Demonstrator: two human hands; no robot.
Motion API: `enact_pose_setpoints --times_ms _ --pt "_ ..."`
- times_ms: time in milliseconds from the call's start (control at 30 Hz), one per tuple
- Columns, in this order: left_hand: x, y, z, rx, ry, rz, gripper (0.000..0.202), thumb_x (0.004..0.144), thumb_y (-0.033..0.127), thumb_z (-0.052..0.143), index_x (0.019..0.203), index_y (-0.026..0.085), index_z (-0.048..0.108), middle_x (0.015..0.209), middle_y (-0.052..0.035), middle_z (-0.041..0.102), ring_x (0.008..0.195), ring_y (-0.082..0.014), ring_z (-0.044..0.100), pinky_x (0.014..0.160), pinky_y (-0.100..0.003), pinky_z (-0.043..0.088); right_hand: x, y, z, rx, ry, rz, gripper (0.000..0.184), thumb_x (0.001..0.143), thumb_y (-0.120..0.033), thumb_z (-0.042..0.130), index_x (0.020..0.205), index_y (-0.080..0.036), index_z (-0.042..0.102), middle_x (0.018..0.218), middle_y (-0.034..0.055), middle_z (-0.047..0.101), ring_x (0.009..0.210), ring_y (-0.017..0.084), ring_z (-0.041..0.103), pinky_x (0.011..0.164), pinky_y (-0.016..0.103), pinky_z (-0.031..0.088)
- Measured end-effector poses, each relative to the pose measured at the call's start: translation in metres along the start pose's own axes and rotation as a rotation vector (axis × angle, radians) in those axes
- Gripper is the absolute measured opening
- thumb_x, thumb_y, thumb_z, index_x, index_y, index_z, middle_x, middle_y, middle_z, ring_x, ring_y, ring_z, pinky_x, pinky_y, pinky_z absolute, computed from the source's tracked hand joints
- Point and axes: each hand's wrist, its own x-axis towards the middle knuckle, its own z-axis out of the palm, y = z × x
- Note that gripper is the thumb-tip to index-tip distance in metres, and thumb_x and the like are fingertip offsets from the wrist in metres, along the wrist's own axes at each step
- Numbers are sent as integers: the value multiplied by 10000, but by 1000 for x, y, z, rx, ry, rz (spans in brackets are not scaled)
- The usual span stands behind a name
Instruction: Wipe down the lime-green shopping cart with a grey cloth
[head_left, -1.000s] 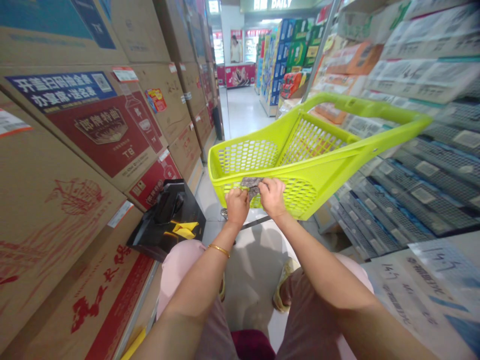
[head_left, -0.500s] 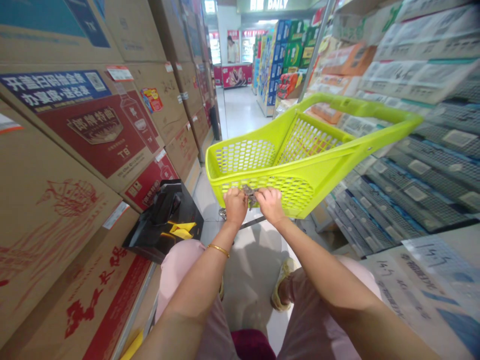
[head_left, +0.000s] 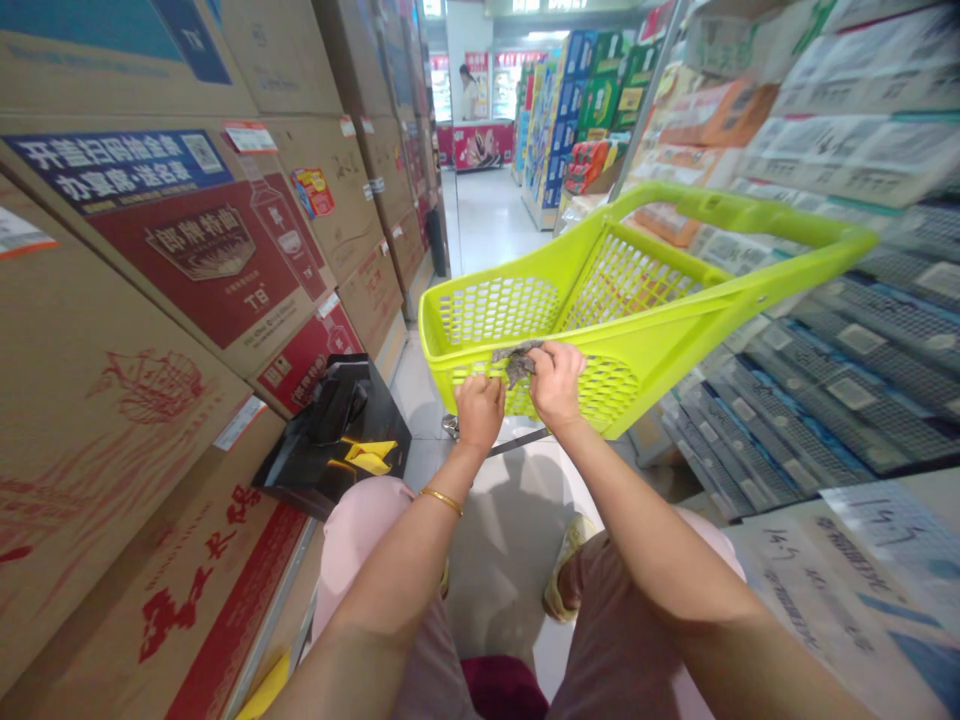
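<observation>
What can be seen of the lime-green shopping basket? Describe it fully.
The lime-green shopping basket looks like glossy moulded plastic, with honeycomb-perforated walls and a solid rim rising into a long handle loop on the right. It appears empty and looks tilted in the aisle, a small wheel beneath its near corner. The right hand pinches a grey cloth on its near rim; the closed left hand touches the wall below.

Mottled grey cloth (head_left: 516, 362) in the grip; lime-green basket (head_left: 637, 340) with honeycomb holes right behind it; gold bangle (head_left: 441, 498) below; red-printed brown cartons (head_left: 112, 420) leftward.
</observation>
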Motion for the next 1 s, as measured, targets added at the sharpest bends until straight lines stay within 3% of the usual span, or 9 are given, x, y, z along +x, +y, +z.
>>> enact_pose_setpoints --times_ms 267,400,567,667,867,1000 --pt "1 -1 3 -30 2 -64 201 803 204 526 630 174 625 803 -96 575 865 -237 501 714 -353 347 -43 2 16 -20 -244 -122 212 852 -170 476 980 -248 625 1019 71 576 995 204 394 841 349 276" --pt "1 -2 3 -31 -5 -37 161 822 223 512 763 184 655 795 -83 580 854 -230 499 714 -347 338 -59 2 19 -36 -349 -150 201 865 -190 475 996 -240 618 1067 75 580 1010 205 386 842 354 279" --pt "2 -6 4 -19 34 -20 291 904 335 406 858 197 659 776 -68 577 818 -213 497 717 -338 320 -69 1 18 -30 -451 -249 176 874 -206 475 964 -227 625 1067 65 599 1003 198 394 842 347 267" --pt "3 -8 4 -17 31 -17 262 893 322 432 863 196 660 770 -68 575 818 -213 500 713 -332 319 -59 2 13 -38 -404 -250 210 883 -211 459 1013 -248 619 1058 58 602 1001 197 396 855 351 255" --pt "4 -12 2 -27 46 -5 265 885 324 442 796 187 651 751 -66 567 789 -213 499 690 -332 321 -16 -1 3 -52 -113 -101 231 882 -208 456 1008 -273 638 997 53 592 969 199 388 850 349 248" --pt "2 -16 3 -84 73 30 223 877 305 452 845 198 645 726 -55 549 774 -208 492 681 -325 324 -6 -6 5 -37 -12 -65 223 881 -200 449 959 -273 645 975 43 579 942 193 383 833 336 252"
